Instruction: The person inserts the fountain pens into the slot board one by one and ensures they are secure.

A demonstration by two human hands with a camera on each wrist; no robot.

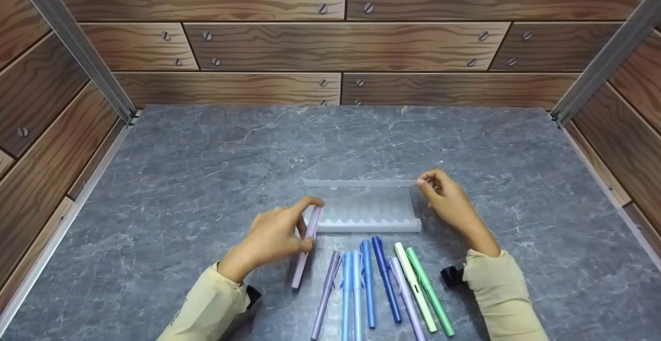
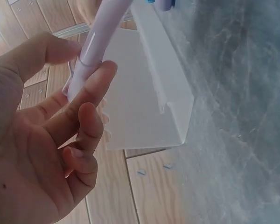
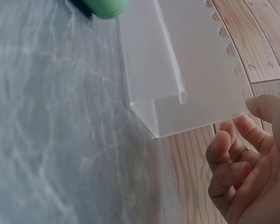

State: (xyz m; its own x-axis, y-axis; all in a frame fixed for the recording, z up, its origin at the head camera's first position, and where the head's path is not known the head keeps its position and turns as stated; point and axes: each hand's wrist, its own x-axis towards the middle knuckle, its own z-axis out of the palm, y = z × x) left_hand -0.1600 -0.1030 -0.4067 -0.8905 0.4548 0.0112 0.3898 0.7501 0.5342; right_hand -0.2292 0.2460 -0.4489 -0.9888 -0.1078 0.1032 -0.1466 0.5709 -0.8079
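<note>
A light purple pen (image 1: pixel 305 250) is pinched between the thumb and fingers of my left hand (image 1: pixel 273 235), tilted at the left end of a frosted clear plastic pen rack (image 1: pixel 369 226). In the left wrist view the pen (image 2: pixel 95 49) has its clip beside the thumb, and the rack (image 2: pixel 135 98) stands behind it. My right hand (image 1: pixel 446 196) pinches the rack's far right corner with thumb and forefinger. The right wrist view shows the rack's scalloped edge and folded front lip (image 3: pixel 151 56), with the right hand (image 3: pixel 256 158) at its corner.
Several capped pens lie in front of the rack: a darker purple pen (image 1: pixel 326 294), blue pens (image 1: pixel 347 294), a dark blue pen (image 1: pixel 386 279), another light purple pen (image 1: pixel 407 297), a pale green pen (image 1: pixel 414 287) and a green pen (image 1: pixel 429 292). Wood-patterned panels (image 1: pixel 341 46) surround the grey marbled table (image 1: pixel 206 175).
</note>
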